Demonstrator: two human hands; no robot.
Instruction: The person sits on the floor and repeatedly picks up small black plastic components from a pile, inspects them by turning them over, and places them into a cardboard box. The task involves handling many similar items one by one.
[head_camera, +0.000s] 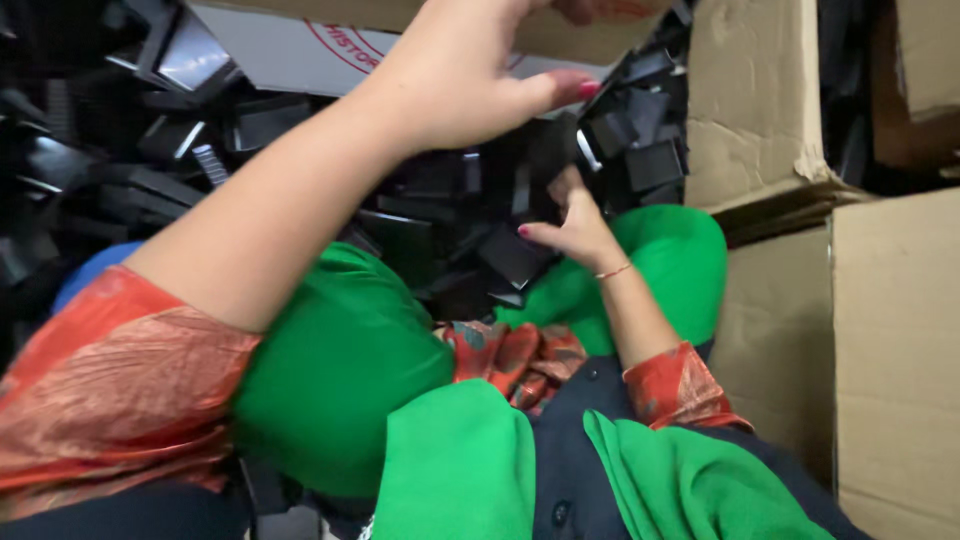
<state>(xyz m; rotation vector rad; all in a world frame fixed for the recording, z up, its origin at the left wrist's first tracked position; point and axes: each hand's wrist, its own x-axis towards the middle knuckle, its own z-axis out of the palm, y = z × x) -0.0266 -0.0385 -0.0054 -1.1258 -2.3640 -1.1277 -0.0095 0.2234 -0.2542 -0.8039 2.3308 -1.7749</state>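
Reaching over a pile of black parts (440, 215), the left hand (470, 80) is open, holding nothing. Right hand (570, 225) pinches one black part (512, 255) beside a cardboard box (750, 100).

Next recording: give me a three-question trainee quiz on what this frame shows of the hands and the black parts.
1. True or false: the right hand rests on the pile of black plastic parts.
2. Which hand is raised toward the top of the view? A) the left hand B) the right hand C) neither
3. Fill in: the boxes at the right edge, such as the cardboard box, are made of ____.

Key
1. True: its fingers lie on a flat black piece in the pile.
2. A: it reaches up over the pile, thumb out; whether it holds anything cannot be told.
3. Cardboard.
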